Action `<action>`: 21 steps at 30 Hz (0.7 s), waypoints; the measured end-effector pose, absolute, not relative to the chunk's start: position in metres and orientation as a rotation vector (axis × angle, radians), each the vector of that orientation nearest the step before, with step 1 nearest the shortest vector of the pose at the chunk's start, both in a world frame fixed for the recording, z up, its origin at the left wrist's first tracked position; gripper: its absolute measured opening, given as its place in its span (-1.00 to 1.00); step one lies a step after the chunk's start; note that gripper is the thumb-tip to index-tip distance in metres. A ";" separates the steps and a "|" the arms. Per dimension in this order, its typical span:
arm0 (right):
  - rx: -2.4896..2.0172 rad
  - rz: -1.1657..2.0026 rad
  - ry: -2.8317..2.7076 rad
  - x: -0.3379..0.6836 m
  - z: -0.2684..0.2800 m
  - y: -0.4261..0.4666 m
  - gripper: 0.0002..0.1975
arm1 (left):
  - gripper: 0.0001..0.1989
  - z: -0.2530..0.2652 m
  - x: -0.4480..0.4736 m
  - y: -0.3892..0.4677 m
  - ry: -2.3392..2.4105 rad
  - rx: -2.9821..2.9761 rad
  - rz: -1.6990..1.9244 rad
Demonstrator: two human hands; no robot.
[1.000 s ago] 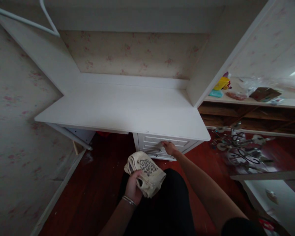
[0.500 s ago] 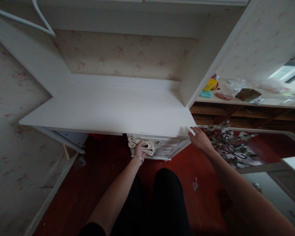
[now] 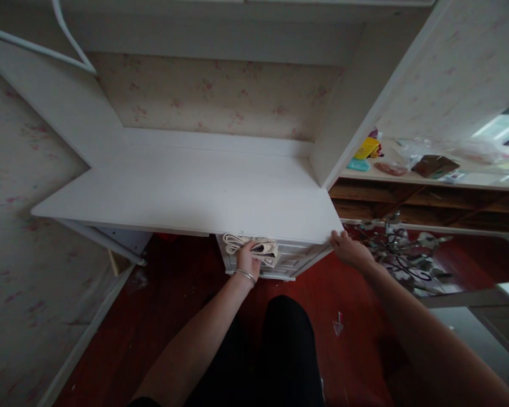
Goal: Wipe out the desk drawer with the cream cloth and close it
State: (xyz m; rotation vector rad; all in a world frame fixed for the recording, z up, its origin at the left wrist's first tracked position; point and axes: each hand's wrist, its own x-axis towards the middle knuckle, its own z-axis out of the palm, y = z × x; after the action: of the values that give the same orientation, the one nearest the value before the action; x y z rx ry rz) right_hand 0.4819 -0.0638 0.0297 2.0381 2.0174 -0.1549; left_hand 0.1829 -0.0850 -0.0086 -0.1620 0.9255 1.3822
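Observation:
My left hand [image 3: 248, 263] is closed round a folded cream cloth [image 3: 265, 250], holding it just below the front edge of a white desk [image 3: 220, 186]. Behind the cloth stands a white drawer cabinet [image 3: 294, 257] under the desktop; the cloth hides part of its front. My right hand [image 3: 350, 249] grips the desk's right front corner, its fingers bent at the edge and the thumb side partly hidden.
A low shelf [image 3: 483, 178] at right carries bags and a small brown box [image 3: 436, 166]. A chandelier-like metal piece [image 3: 402, 243] lies on the floor beside my right arm. Clear plastic scrap [image 3: 338, 326] rests on the red floor. A white bent tube [image 3: 74, 42] hangs upper left.
My left hand has carried the cloth slightly right and up toward the desk edge. My right hand's spread fingers have closed onto the desk corner, a little lower and farther right.

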 end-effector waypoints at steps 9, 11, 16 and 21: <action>2.070 -0.157 1.968 0.479 0.031 -0.064 -0.51 | -0.83 -0.021 0.314 -0.090 0.675 -0.141 1.134; 2.094 -0.155 1.961 0.479 0.029 -0.064 -0.51 | -0.79 -0.040 0.339 -0.086 0.665 -0.142 1.079; 2.116 -0.162 1.965 0.480 0.025 -0.064 -0.51 | -0.76 -0.085 0.358 -0.084 0.794 -0.147 0.964; 2.142 -0.224 1.950 0.483 0.025 -0.062 -0.51 | -0.79 -0.118 0.322 -0.083 0.939 -0.174 1.010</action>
State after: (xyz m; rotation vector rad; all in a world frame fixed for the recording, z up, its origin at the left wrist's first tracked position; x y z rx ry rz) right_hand 0.4830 -0.0617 0.0247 2.1415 1.9495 -0.2244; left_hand 0.3218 -0.0831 -0.1180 -0.1737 0.9388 1.0104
